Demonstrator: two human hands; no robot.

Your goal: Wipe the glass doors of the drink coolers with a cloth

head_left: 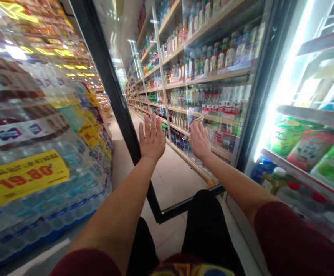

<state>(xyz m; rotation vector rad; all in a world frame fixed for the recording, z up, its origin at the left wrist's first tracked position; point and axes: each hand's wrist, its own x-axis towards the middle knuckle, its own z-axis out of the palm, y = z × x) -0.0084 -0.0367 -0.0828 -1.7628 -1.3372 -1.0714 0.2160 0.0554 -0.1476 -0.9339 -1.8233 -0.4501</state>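
Observation:
A glass cooler door [123, 111] with a black frame stands open in front of me. My left hand [152, 140] lies against the glass near the frame's left side, fingers spread and nothing in them. To its right, my right hand [200, 140] is at the glass with its fingers bent and close together. A small pale edge, perhaps of a cloth, shows above those fingers; most of it is hidden by the hand. Shelves of bottles appear in the glass, behind both hands.
At right is the lit cooler, its shelf [311, 117] among cartons and bottles. Stacked packs of bottled drinks [77, 180] rise on the left, with a yellow price sign [25, 174]. Tiled floor [169, 230] shows below the door, near my knees.

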